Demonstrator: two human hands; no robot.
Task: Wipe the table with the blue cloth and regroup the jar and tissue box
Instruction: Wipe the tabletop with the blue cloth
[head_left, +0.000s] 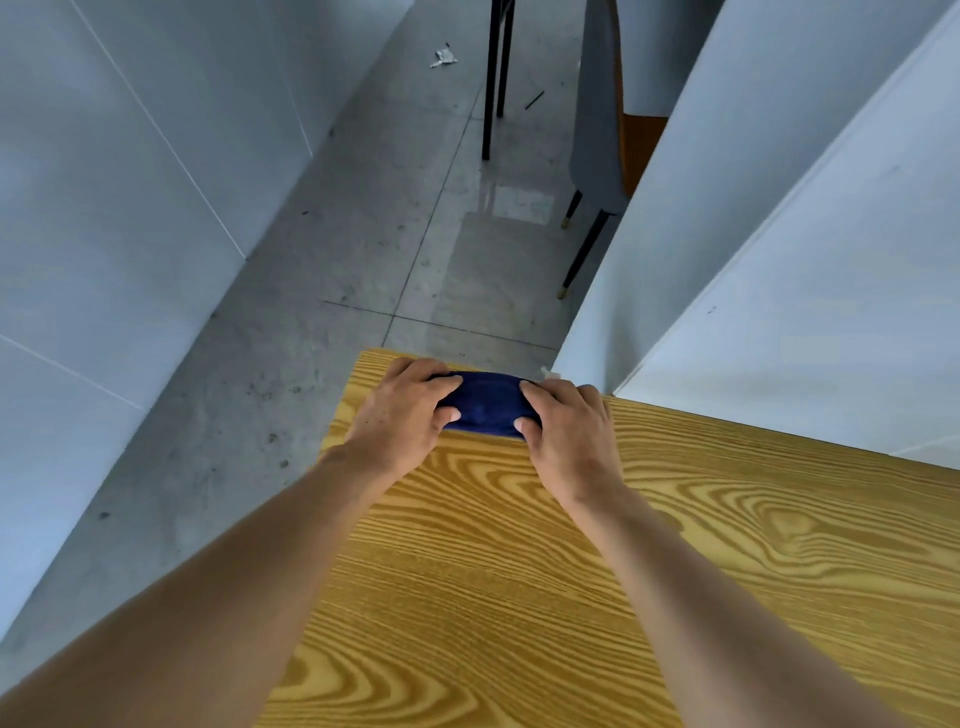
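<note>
Both forearms are being stretched over the table (519, 597), so the blue cloth (485, 408) is being pinned flat at its far corner, left hand (402, 415) and right hand (569, 428) curled onto its ends, probably for even wiping pressure.

A yellow wood-grain table (519, 597) bears a bunched blue cloth (485, 402) at its far corner.

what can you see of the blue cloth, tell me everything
The blue cloth is dark navy, soft and plush-looking, bunched into a compact wad. It lies at the far corner of the wooden table. The left hand and right hand press its two ends, hiding them.
</note>
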